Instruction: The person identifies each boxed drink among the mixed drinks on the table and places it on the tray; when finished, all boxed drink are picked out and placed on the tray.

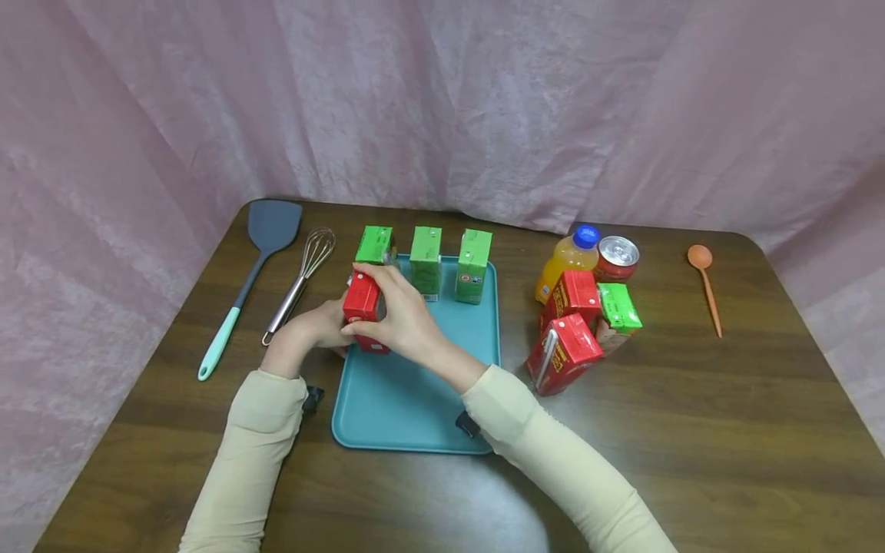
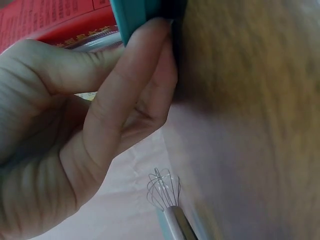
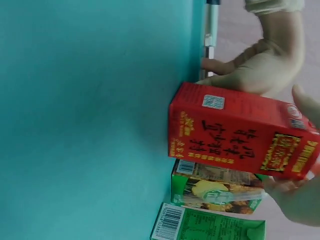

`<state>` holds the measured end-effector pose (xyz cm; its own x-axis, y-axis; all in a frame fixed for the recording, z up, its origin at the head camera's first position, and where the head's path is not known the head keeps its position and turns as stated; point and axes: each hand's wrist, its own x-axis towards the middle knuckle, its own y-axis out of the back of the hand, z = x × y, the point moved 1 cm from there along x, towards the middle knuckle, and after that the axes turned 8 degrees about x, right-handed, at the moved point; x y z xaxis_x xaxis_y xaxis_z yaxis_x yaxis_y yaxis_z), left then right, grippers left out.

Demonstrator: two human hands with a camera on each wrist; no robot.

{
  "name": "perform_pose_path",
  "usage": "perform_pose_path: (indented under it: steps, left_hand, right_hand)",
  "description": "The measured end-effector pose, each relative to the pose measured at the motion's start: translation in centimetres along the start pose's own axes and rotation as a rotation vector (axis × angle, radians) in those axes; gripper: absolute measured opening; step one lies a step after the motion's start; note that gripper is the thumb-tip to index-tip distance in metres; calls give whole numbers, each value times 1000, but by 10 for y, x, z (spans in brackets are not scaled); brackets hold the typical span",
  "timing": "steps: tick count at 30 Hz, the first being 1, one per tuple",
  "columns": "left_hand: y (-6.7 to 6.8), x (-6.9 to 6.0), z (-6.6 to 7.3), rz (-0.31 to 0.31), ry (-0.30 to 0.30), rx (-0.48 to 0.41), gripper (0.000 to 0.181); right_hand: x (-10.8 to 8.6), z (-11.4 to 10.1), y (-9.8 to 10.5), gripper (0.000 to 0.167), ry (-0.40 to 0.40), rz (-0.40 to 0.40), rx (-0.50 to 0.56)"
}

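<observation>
A red carton (image 1: 362,298) stands upright on the left part of the blue tray (image 1: 415,399). My right hand (image 1: 404,311) grips this red carton (image 3: 240,131) near its top, thumb on one side and fingers on the other. At the tray's left edge (image 2: 131,20), my left hand (image 2: 95,115) pinches the rim between thumb and fingers; in the head view the left hand (image 1: 319,324) is partly hidden behind the carton. Three green cartons stand along the far side of the tray, one (image 1: 376,244) behind the red carton, the others (image 1: 425,265) (image 1: 473,267) to its right.
Right of the tray stand two red cartons (image 1: 563,355), a green-topped carton (image 1: 618,309), an orange drink bottle (image 1: 568,261) and a can (image 1: 618,257). A spatula (image 1: 256,269) and a whisk (image 1: 301,280) lie at left, an orange spoon (image 1: 707,284) at far right.
</observation>
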<state>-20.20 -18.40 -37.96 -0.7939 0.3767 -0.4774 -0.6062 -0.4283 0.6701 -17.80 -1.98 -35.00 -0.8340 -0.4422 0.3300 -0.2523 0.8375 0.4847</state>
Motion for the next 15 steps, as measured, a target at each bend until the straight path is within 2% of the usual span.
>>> perform_pose_path:
  steps: [3, 6, 10, 13, 15]
  left_hand:
    - [0, -2, -2, 16, -5, -3, 59]
    - [-1, -2, -3, 31, 1, -12, 66]
    - [-2, 1, -2, 38, 12, -21, 67]
    - [-3, 2, -2, 34, 14, -12, 65]
    - [-3, 1, -3, 29, 22, -2, 63]
  right_hand:
    - [-5, -6, 7, 86, 40, -38, 11]
    - [-16, -16, 20, 79, 94, -35, 31]
    - [-42, -29, 50, 65, 201, -21, 20]
    - [-66, -33, 77, 62, 281, -34, -41]
    - [-82, -33, 94, 60, 302, -50, -98]
